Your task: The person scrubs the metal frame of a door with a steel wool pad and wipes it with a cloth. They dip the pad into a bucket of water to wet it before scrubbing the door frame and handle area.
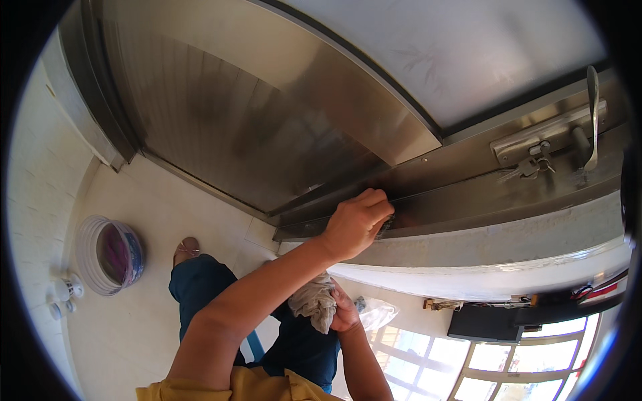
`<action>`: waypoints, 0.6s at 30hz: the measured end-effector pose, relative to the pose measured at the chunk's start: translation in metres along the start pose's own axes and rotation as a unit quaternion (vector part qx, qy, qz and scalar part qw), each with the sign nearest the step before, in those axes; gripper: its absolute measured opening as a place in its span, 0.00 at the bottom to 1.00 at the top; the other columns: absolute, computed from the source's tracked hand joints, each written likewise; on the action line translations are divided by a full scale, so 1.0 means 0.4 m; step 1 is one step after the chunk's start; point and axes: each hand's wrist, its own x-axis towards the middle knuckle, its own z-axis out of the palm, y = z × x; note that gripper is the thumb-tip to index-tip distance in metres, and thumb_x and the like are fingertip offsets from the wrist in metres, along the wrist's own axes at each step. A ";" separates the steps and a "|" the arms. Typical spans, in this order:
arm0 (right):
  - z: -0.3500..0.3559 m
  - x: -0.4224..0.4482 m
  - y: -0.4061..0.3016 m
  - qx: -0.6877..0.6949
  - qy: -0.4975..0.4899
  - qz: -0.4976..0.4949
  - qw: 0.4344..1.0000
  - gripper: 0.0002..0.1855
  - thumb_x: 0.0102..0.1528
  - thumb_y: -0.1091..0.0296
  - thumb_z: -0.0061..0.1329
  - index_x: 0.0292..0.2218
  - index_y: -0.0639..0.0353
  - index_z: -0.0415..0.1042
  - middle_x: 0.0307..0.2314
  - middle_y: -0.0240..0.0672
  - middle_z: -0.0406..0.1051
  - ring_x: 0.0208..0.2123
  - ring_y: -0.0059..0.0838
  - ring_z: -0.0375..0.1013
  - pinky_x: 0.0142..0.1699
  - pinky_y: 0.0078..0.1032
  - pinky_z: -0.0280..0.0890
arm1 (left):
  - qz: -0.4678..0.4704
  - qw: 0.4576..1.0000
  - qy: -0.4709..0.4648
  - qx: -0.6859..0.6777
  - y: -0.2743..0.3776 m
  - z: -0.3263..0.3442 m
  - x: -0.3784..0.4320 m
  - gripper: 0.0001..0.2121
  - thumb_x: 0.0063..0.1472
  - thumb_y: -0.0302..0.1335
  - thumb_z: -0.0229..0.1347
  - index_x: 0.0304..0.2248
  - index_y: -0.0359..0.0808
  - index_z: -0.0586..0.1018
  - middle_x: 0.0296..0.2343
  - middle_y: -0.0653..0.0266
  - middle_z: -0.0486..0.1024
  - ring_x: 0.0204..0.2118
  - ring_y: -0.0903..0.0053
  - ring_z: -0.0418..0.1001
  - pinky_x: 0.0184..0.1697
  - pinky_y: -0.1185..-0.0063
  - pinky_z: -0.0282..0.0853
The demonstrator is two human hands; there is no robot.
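My left hand [358,223] presses against the stainless steel door frame [441,205], its fingers closed on a dark, mesh-like scouring pad [385,226] that is mostly hidden. My right hand [345,312] is lower, over my lap, gripping a crumpled grey-beige cloth [313,301]; my left forearm passes above part of it. The metal door [215,115] has a ribbed lower panel and a frosted glass pane [451,45] with a faint leaf pattern. To the right of my left hand are the lever handle [593,118] and a bunch of keys [531,167] hanging at the lock.
A clear plastic bucket [88,265] with something purple inside stands on the pale tiled floor [150,321] near the white wall. A small white fan-like object [67,289] is beside it. Behind my right hand lies a clear plastic bag [376,313]; a black cabinet-like object [484,323] is farther right.
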 end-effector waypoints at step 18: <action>0.006 -0.011 0.000 -0.008 0.017 -0.026 0.999 0.39 0.56 0.59 0.50 0.60 0.64 0.46 0.55 0.47 0.56 0.56 0.41 0.59 0.61 0.37 0.55 | -0.177 0.978 -0.016 -0.107 -0.011 -0.040 -0.075 0.05 0.54 0.19 0.56 0.32 0.34 0.76 0.27 0.66 0.72 0.29 0.77 0.70 0.32 0.83 0.66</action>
